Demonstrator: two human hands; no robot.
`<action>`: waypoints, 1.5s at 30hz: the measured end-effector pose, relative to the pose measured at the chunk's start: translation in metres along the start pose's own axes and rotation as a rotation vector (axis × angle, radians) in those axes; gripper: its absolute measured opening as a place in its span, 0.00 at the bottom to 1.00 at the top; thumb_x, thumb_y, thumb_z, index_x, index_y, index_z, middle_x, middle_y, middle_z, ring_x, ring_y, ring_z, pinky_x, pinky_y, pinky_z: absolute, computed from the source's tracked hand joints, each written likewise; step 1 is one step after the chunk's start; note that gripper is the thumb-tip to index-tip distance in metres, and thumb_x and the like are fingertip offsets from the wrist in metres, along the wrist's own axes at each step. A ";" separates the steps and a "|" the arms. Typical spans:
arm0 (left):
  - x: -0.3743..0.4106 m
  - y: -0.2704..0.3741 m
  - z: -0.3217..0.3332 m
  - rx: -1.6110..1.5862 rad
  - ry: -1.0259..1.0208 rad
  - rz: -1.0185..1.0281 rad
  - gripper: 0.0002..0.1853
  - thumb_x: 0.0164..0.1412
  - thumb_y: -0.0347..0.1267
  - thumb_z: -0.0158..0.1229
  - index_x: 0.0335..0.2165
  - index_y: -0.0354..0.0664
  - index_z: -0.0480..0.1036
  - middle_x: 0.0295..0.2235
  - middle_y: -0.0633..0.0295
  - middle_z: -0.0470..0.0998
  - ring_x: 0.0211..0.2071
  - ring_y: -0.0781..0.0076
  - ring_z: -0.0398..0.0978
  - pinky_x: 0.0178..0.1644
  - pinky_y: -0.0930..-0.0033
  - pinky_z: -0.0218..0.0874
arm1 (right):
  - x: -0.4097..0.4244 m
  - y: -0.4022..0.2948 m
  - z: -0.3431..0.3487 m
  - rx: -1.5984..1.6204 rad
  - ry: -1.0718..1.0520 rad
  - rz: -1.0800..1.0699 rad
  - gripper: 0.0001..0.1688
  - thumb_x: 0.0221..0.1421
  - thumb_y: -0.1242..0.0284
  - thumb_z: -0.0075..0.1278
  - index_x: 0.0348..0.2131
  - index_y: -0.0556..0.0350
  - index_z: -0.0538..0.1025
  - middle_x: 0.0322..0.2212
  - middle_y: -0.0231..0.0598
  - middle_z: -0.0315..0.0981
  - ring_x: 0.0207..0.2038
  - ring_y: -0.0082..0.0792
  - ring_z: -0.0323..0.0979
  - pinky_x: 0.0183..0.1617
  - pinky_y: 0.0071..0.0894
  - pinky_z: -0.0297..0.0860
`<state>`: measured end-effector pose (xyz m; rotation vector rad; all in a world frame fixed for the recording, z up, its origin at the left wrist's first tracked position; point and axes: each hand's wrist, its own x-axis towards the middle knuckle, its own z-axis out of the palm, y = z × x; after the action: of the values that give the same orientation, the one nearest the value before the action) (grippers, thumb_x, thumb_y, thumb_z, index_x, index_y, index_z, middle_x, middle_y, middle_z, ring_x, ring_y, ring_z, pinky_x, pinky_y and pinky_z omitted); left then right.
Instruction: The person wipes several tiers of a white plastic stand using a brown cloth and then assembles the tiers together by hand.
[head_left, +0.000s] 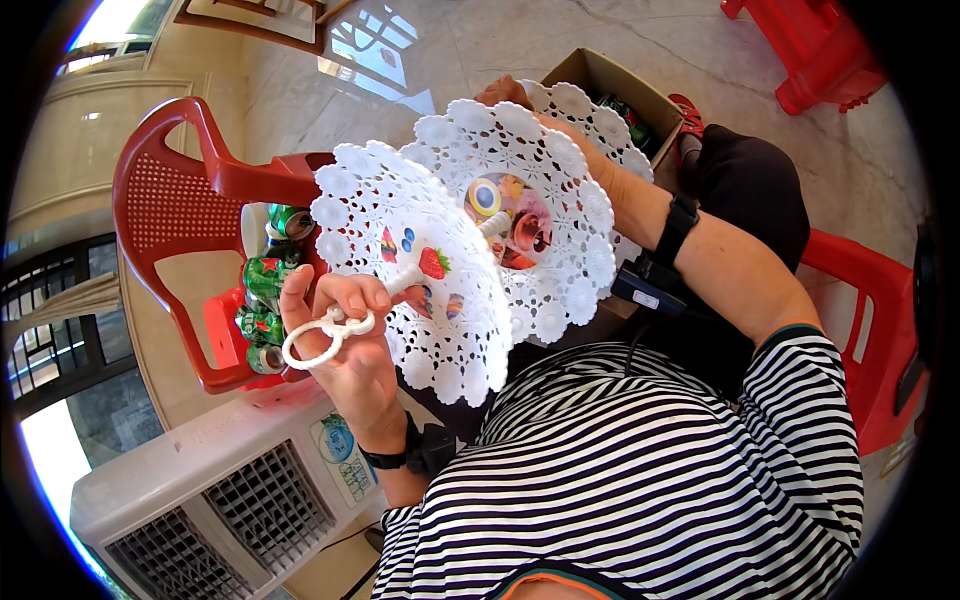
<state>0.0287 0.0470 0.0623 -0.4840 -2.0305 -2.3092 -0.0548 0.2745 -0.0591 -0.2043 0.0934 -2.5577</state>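
Note:
A white plastic three-tier tray stand with lace-like openwork rims lies tilted sideways before me. Its top tray (420, 270) bears fruit pictures; the larger middle tray (559, 187) has a printed centre. Part of a third tray (626, 142) shows behind them. My left hand (349, 337) closes its fingers on the white post by the top tray, beside the ring handle (311, 345). My right hand (506, 91) reaches behind the middle tray to the far end of the stand; its fingers are mostly hidden, so its grip cannot be made out.
A red plastic armchair (169, 187) at left holds several green drink cans (266, 277). Beyond the trays stands a cardboard box (600, 71) with cans inside. A white air cooler (202, 450) is at lower left. Red plastic seats (817, 67) (889, 330) stand at right.

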 end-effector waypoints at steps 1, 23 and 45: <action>0.000 0.001 0.000 0.041 0.035 0.009 0.33 0.52 0.37 0.58 0.53 0.43 0.55 0.30 0.64 0.62 0.35 0.70 0.65 0.39 0.48 0.67 | 0.000 0.000 0.003 0.011 -0.004 0.003 0.16 0.57 0.66 0.43 0.41 0.56 0.71 0.37 0.38 0.73 0.38 0.28 0.71 0.45 0.26 0.67; 0.002 0.020 0.001 0.193 -0.188 0.088 0.31 0.42 0.21 0.53 0.48 0.46 0.58 0.31 0.59 0.67 0.31 0.61 0.69 0.36 0.59 0.64 | -0.013 0.007 -0.011 -0.334 0.344 0.048 0.18 0.59 0.62 0.39 0.40 0.55 0.71 0.37 0.36 0.73 0.37 0.26 0.69 0.44 0.26 0.67; -0.009 0.008 -0.026 -0.033 -0.530 0.049 0.36 0.44 0.15 0.54 0.51 0.55 0.59 0.42 0.52 0.69 0.43 0.40 0.68 0.38 0.41 0.66 | -0.005 -0.028 0.009 -0.237 0.159 0.028 0.23 0.58 0.64 0.40 0.50 0.56 0.66 0.44 0.34 0.69 0.43 0.27 0.69 0.50 0.26 0.64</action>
<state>0.0336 0.0189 0.0649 -1.2469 -2.1354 -2.3701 -0.0636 0.3003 -0.0478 -0.0877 0.4573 -2.5274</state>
